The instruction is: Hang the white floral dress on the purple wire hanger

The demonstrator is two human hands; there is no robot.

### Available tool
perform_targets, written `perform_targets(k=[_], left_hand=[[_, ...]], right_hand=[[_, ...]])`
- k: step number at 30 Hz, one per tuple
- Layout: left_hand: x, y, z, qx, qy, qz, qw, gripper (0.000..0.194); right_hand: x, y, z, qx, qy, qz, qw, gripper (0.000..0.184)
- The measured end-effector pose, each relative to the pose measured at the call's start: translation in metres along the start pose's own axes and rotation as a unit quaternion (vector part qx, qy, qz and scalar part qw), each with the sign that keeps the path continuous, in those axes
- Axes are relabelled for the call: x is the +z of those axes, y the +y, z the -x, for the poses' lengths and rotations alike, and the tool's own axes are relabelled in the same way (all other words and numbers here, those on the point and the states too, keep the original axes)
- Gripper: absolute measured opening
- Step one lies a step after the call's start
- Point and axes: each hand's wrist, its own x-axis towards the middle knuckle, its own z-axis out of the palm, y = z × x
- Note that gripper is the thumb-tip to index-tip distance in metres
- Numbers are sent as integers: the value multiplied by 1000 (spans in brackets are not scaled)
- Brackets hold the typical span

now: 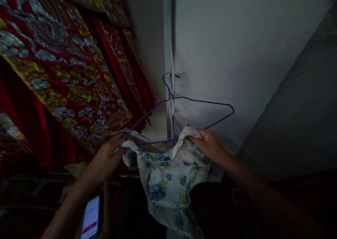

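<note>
A purple wire hanger (pixel 205 101) hangs by its hook from a nail in the wall. White cloth with blue and yellow flowers, a garment (pixel 168 183), hangs down between my two hands. My left hand (pixel 113 149) is closed on one upper edge of it, at the left end of the hanger. My right hand (pixel 206 142) pinches the other upper edge, just below the hanger's lower bar. The hanger's left corner is hidden by cloth and my left hand, while its right corner shows bare.
Red cloth with gold and silver embroidery (pixel 86 81) hangs at the left. A white strip or cable (pixel 172 39) runs down the pale wall (pixel 223 56) behind the hanger. A lit phone (pixel 90 216) lies at the lower left, below my left forearm.
</note>
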Motion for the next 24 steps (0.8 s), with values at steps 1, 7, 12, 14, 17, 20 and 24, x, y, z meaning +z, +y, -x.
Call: perform_targets(k=[1, 7, 12, 14, 17, 20, 24], left_hand=[[-2, 9, -9, 11, 23, 4, 1000, 22], [8, 49, -56, 81, 87, 2, 993, 21], [24, 31, -82, 48, 139, 5, 989, 37], [24, 22, -83, 66, 124, -39, 989, 33], [18, 16, -81, 95, 133, -89, 982, 34], [13, 18, -80, 112, 144, -103, 978, 33], [10, 19, -78, 92, 163, -101, 977, 37]], right_hand=[[2, 0, 2, -4, -1, -9, 1000, 21], [16, -6, 9, 0, -55, -67, 996, 13], [8, -8, 17, -39, -33, -21, 998, 30], [-9, -5, 18, -53, 10, 39, 998, 49], [-47, 1, 9, -58, 186, 119, 974, 72], [-86, 3, -14, -38, 243, 169, 954, 64], [-114, -9, -31, 17, 14, 210, 977, 44]])
